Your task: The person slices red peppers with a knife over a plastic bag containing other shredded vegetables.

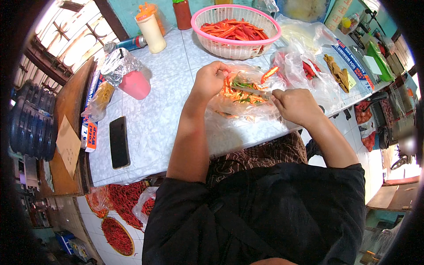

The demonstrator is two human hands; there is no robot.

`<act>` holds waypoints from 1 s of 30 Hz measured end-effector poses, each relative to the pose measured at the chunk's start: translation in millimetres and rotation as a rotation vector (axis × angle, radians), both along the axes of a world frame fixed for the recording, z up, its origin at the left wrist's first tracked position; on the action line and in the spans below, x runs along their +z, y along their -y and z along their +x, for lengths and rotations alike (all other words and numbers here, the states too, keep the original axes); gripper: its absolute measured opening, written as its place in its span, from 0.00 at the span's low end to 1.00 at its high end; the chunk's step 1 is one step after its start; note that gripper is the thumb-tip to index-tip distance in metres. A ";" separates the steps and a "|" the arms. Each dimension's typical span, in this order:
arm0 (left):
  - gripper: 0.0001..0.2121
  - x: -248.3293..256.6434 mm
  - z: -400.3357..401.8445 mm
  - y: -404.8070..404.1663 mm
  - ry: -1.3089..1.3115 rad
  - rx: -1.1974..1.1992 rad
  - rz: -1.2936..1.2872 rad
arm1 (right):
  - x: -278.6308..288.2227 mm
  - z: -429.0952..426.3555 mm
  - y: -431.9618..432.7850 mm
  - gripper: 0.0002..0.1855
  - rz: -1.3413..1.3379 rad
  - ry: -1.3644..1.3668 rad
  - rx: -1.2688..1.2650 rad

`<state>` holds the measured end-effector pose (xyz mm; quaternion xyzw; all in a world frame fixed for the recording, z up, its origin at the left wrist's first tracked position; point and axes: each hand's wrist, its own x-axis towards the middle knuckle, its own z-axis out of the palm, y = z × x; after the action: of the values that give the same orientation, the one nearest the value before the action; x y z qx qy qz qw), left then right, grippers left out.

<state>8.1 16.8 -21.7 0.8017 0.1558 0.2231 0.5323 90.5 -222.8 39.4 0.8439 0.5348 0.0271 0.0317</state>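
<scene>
Over a clear plastic bag (228, 121) spread on the table, my left hand (209, 81) pinches a piece of red chili (227, 85) between thumb and fingers. My right hand (296, 105) grips a knife, its handle mostly covered by the fingers. The knife blade (252, 90) points left, towards the chili piece. Beneath the blade lie chili seeds, pale cores and green stem ends (245, 99). A split red chili half (270, 74), cut side up, rests at the far right of this pile. Behind it, whole red chilies (310, 69) sit in a plastic bag (293, 64).
A pink-rimmed white basket (217, 49) holds cut red chilies. To the left are a black phone (119, 142), a foil-covered pink cup (135, 84) and a squeeze bottle (152, 34). An aluminum foil box (354, 64) lies right. Baskets of red chilies (116, 236) stand on the floor.
</scene>
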 end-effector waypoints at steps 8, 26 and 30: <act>0.05 11.5 -3.1 6.1 -0.088 0.071 0.114 | -3.3 -4.3 9.4 0.14 0.029 0.024 -0.018; 0.05 2.9 -0.3 4.9 -0.035 0.041 0.031 | -12.3 -11.3 12.6 0.18 0.229 0.076 0.013; 0.04 10.0 -0.3 8.7 -0.006 0.033 -0.067 | -25.6 -10.5 8.9 0.18 0.235 0.102 0.009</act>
<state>7.8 8.1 -11.7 0.7812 0.1782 0.2243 0.5547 80.0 -231.7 13.8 0.8370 0.5294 0.1326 -0.0406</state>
